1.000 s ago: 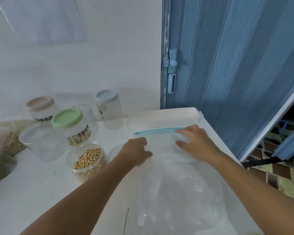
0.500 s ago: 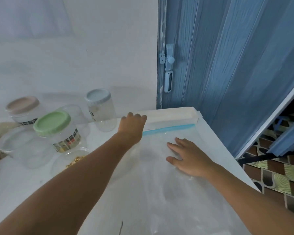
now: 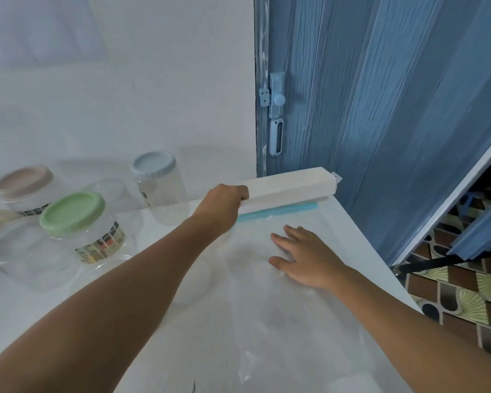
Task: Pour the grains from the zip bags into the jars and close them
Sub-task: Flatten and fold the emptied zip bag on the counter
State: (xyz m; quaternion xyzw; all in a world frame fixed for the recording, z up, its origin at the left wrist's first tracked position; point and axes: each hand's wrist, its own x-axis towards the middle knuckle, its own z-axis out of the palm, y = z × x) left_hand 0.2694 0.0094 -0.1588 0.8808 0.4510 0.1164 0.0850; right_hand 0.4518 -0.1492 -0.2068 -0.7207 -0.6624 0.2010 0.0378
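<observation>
An empty clear zip bag (image 3: 267,293) with a blue zip strip (image 3: 281,211) lies flat on the white table (image 3: 349,231). My right hand (image 3: 304,256) presses flat on the bag with straight fingers. My left hand (image 3: 221,207) grips the left end of a long white box (image 3: 292,187) at the table's far edge, just above the zip strip. To the left stand a jar with a green lid (image 3: 77,219), a jar with a grey-blue lid (image 3: 159,185) and a jar with a tan lid (image 3: 23,185).
Clear lidless containers (image 3: 31,259) stand at the left near my forearm. A blue folding door (image 3: 380,109) with a latch rises behind the table's right corner. Patterned floor tiles (image 3: 465,293) lie beyond the right table edge. A white wall backs the jars.
My left hand has gone from the bag's top to the white box and closed round its left end. My right hand slid back from the zip strip and flattened on the bag.
</observation>
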